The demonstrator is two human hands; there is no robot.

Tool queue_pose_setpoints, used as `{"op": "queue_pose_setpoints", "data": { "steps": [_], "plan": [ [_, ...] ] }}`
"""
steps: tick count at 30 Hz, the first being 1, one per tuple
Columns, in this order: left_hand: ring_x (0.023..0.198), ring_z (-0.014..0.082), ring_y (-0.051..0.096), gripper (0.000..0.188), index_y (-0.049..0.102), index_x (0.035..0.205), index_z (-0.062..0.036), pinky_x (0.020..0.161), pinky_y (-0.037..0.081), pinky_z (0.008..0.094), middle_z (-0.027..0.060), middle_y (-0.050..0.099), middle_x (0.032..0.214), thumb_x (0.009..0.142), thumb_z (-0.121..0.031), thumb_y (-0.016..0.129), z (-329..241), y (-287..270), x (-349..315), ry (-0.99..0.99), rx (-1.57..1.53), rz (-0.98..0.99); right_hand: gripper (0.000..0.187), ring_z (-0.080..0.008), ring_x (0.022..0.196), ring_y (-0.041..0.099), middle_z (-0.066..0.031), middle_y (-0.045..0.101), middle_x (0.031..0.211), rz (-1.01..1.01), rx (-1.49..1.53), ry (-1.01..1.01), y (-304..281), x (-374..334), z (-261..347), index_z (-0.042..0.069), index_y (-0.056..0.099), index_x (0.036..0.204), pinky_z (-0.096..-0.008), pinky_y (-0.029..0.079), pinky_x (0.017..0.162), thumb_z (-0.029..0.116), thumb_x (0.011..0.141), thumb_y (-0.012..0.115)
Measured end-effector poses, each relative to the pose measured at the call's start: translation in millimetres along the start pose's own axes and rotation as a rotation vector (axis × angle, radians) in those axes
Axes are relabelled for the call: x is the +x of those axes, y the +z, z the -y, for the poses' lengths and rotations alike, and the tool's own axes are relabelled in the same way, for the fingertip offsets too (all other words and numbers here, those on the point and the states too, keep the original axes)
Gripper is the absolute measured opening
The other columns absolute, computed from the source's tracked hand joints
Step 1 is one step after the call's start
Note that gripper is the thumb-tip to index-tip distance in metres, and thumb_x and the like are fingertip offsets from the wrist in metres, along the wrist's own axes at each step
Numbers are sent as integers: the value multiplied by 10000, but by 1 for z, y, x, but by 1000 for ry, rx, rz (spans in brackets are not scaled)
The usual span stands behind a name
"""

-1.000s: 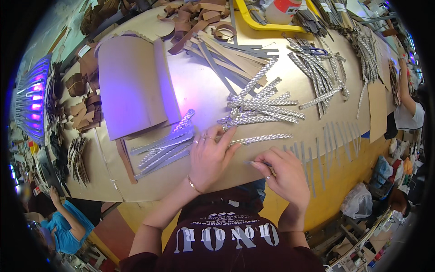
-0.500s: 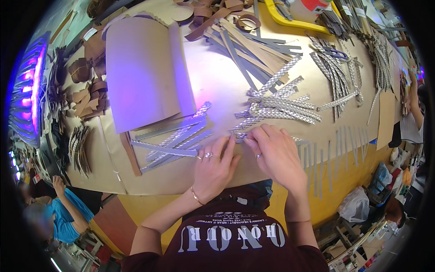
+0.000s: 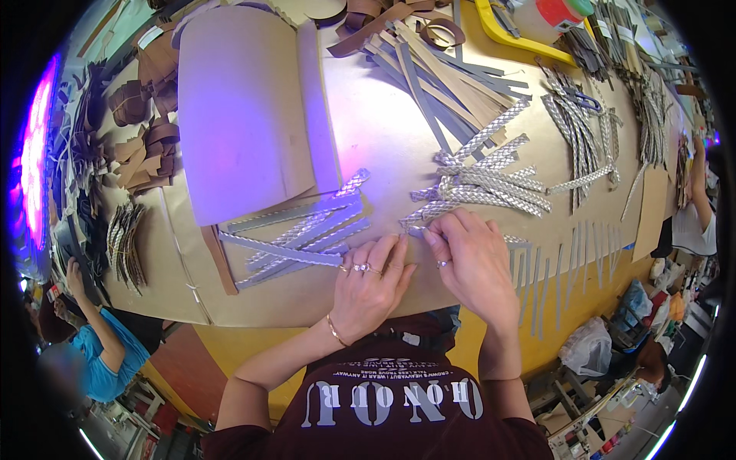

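My right hand (image 3: 474,257) pinches a braided silvery strap (image 3: 417,231) between thumb and fingers. The strap's short end shows left of the fingertips, and its other end appears to emerge past the hand's right side. Close by, my left hand (image 3: 372,274) is curled with its fingers together, fingertips near that short end; what they hold, if anything, is hidden. A grey strip with a braided edge (image 3: 295,251) runs up to my left knuckles, over a loose pile of similar strips (image 3: 330,222). Just beyond my right hand lies a heap of braided straps (image 3: 494,188).
Large tan sheets (image 3: 245,115) cover the left of the table (image 3: 376,130). Flat grey and tan strips (image 3: 437,84) lie at the back, near a yellow tray (image 3: 491,31). Thin grey strips (image 3: 560,276) hang over the right front edge. A person in blue (image 3: 115,353) is at left.
The view has shifted slightly, so the table things sit a little differently. Both hands stay close together, with slightly more of the strap's end showing between them.
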State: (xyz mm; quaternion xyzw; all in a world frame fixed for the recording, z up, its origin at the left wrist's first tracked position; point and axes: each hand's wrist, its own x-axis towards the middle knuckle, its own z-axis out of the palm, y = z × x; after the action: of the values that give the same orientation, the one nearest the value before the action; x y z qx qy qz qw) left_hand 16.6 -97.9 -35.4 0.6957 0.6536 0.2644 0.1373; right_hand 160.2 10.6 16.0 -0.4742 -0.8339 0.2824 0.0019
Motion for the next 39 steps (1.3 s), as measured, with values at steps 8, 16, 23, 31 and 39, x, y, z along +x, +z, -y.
{"op": "queue_pose_setpoints", "data": {
  "steps": [8, 16, 23, 31, 39],
  "plan": [
    [962, 282, 567, 490, 638, 1210, 1, 786, 444, 396, 104, 580, 1163, 767, -145, 788, 0, -1, 0, -8, -18, 12, 169, -290, 791, 580, -78, 600, 834, -22, -11, 10, 1, 2, 3, 75, 625, 914, -407, 375, 733, 232, 956, 578],
    [982, 254, 563, 496, 625, 1230, -11, 828, 445, 390, 98, 546, 1164, 784, -170, 774, 1, -2, 1, -9, -28, 8, 143, -280, 830, 581, -78, 592, 853, -15, -69, 27, 3, 2, 7, 84, 616, 906, -409, 373, 752, 217, 947, 583],
    [949, 285, 556, 504, 626, 1243, -21, 797, 450, 398, 105, 553, 1139, 773, -128, 771, -1, -2, 6, -9, -6, 49, 139, -268, 846, 586, -71, 595, 856, -55, -99, 32, 7, 0, 8, 84, 619, 891, -407, 377, 767, 213, 939, 597],
    [914, 277, 559, 473, 630, 1231, -18, 777, 456, 384, 110, 552, 1122, 795, -155, 751, -3, 0, 10, 56, 127, 43, 163, -256, 857, 593, -59, 617, 873, -59, -139, 73, 0, -7, -1, 87, 633, 903, -413, 380, 804, 245, 935, 610],
    [1079, 242, 585, 453, 652, 1216, -67, 850, 463, 364, 105, 586, 1233, 793, -197, 746, -10, -22, -29, 149, 52, 31, 124, -248, 909, 592, -68, 619, 924, 69, -97, -105, 2, -14, 6, 88, 636, 920, -428, 368, 888, 202, 934, 590]
  ]
}}
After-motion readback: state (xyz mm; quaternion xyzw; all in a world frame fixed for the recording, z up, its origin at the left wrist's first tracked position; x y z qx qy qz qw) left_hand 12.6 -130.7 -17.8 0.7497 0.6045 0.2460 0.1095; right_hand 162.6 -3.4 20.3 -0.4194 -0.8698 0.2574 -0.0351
